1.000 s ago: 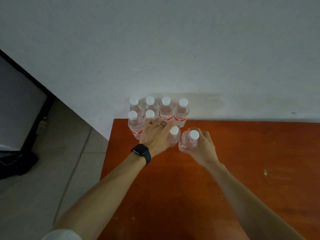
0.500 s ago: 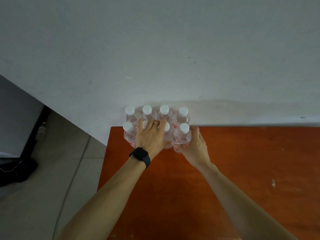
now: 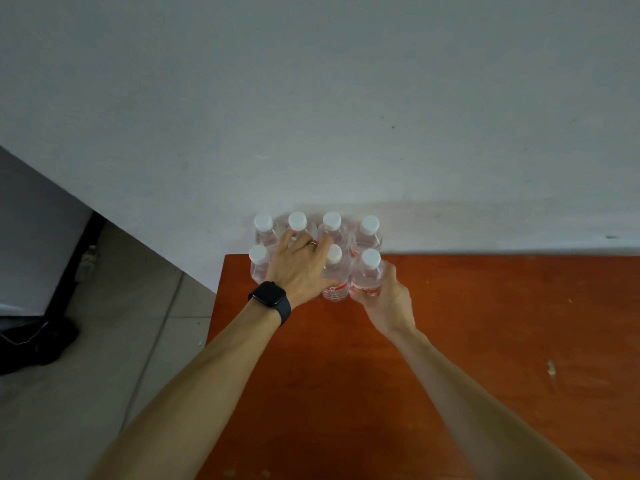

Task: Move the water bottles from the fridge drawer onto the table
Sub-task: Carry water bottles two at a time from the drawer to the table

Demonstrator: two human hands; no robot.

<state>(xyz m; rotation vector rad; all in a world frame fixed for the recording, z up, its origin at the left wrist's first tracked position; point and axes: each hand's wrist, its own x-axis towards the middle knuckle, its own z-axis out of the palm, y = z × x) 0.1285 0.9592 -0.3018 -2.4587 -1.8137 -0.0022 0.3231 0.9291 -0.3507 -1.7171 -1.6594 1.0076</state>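
Note:
Several clear water bottles with white caps and red labels stand in two rows at the far left corner of the orange-brown table [image 3: 450, 341], against the wall. My right hand [image 3: 384, 299] wraps around the front-right bottle [image 3: 367, 277], which stands on the table. My left hand [image 3: 298, 265], with a ring and a black watch, lies over the front row, its thumb against the neighbouring bottle [image 3: 335, 277] and its fingers reaching between the back-row bottles [image 3: 331, 225]. The bottle under my left palm is hidden. No fridge drawer is in view.
A pale wall [image 3: 346, 98] rises right behind the table. The table's left edge drops to a tiled floor [image 3: 104, 341]. A dark-framed white unit [image 3: 34, 244] and a black object [image 3: 34, 344] sit at the far left.
Both hands have pushed their two bottles forward into the group, so the front row now stands tight against the back row. The grips look the same as half a second ago.

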